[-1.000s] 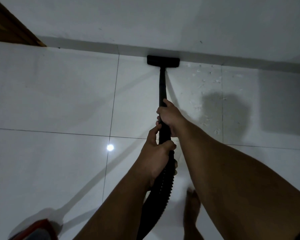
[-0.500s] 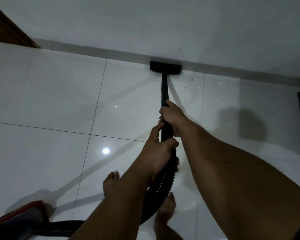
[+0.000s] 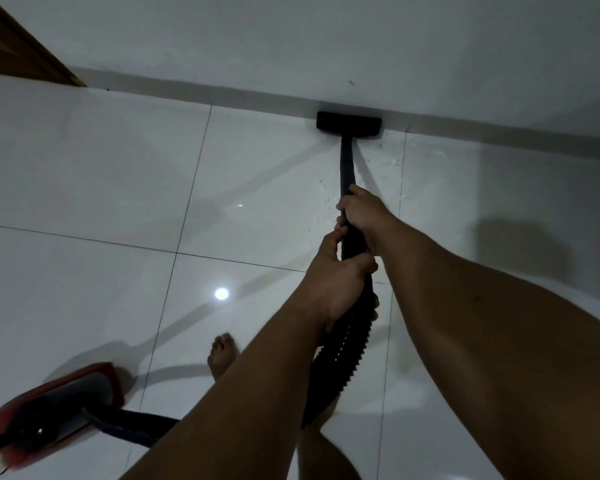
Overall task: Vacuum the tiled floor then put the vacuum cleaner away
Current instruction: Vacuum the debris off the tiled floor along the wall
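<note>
While both hands grip the black wand [image 3: 346,174], right hand [image 3: 362,213] ahead of left hand [image 3: 340,275], its long axis runs straight forward to the floor head [image 3: 349,124] touching the wall's base.

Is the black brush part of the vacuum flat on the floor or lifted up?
Flat on the floor. The black floor head sits on the white tiles, right at the wall's base, with no gap showing beneath it.
</note>
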